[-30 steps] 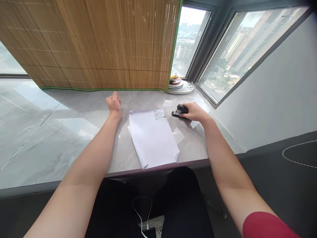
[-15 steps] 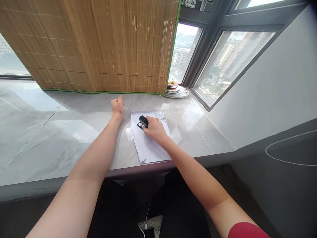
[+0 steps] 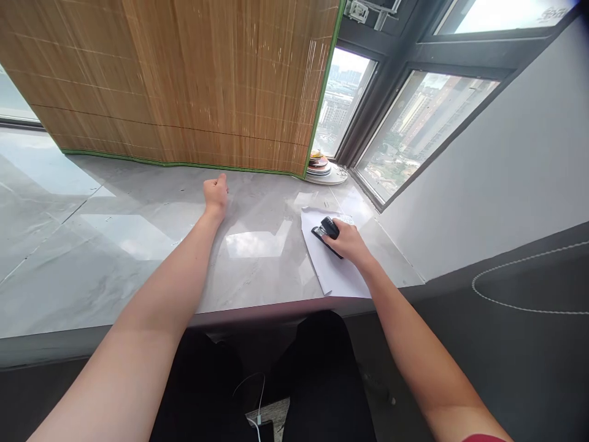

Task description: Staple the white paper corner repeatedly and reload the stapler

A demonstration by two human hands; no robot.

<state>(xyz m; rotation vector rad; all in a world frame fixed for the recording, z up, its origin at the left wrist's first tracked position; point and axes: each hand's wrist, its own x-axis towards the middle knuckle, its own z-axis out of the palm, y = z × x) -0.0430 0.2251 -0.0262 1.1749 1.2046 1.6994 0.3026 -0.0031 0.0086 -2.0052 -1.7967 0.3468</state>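
Clearly, the right fingers [image 3: 333, 243] grip a stapler [image 3: 329, 227] over paper [image 3: 332, 270], left fingers [image 3: 211, 188] curl closed, and plates [image 3: 322, 171] sit stacked beyond.

Stapler [image 3: 329, 231] on paper [image 3: 329, 264], upon the sill [image 3: 257, 270]; plates [image 3: 327, 174] behind these, in the window corner.

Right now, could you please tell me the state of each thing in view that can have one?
Stapler: gripped, open at its front end.
Paper: lying under the stapler, near corner curled.
Right hand: closed around the stapler.
Left hand: curled into a fist.
Bamboo blind: let down.
Plates: stacked.
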